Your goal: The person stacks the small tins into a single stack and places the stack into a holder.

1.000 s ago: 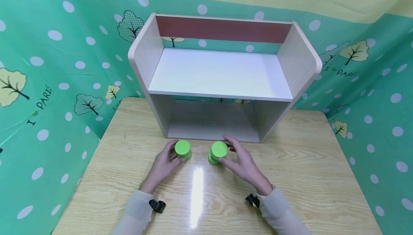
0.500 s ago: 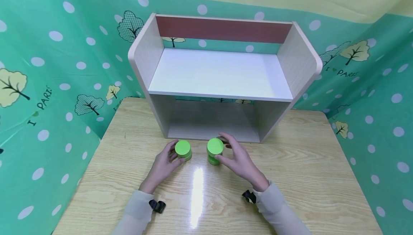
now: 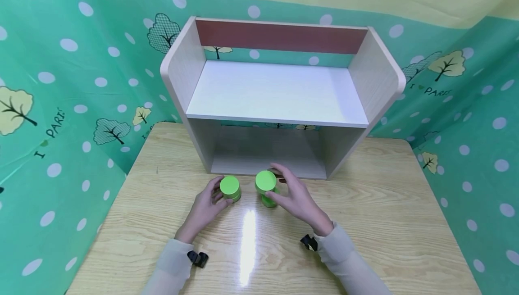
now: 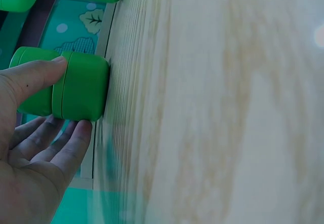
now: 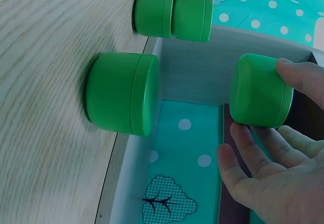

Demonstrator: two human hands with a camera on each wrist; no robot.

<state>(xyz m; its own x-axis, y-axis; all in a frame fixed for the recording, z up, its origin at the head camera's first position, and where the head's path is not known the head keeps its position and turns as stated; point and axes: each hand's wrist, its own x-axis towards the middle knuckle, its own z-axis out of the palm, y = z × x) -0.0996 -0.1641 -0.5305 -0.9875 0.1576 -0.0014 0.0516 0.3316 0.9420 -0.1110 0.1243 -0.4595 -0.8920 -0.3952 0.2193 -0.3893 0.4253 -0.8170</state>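
Observation:
Two small green lidded jars (image 5: 152, 13) stand stacked on the table at the left, one on the other. My left hand (image 3: 206, 206) holds this stack from its left side, thumb and fingertips on opposite sides, as the left wrist view shows around the green jars (image 4: 83, 89). To the right a third green jar (image 5: 119, 92) stands alone on the tabletop. My right hand (image 3: 299, 199) pinches a fourth green jar (image 5: 260, 89) between thumb and fingertips. That jar hangs in the air above the lone one, with a gap between them, slightly left of it in the head view.
Just behind the jars stands a white two-tier shelf unit (image 3: 275, 92) with a reddish-brown back rail (image 3: 279, 36). The wooden table (image 3: 397, 223) is bordered by a green dotted curtain (image 3: 77, 151). A black wrist mount (image 3: 198, 258) sits on each sleeve.
My right hand has moved left and a little away from me, carrying its jar to the left over the lone one. My left hand and the stack have stayed in place.

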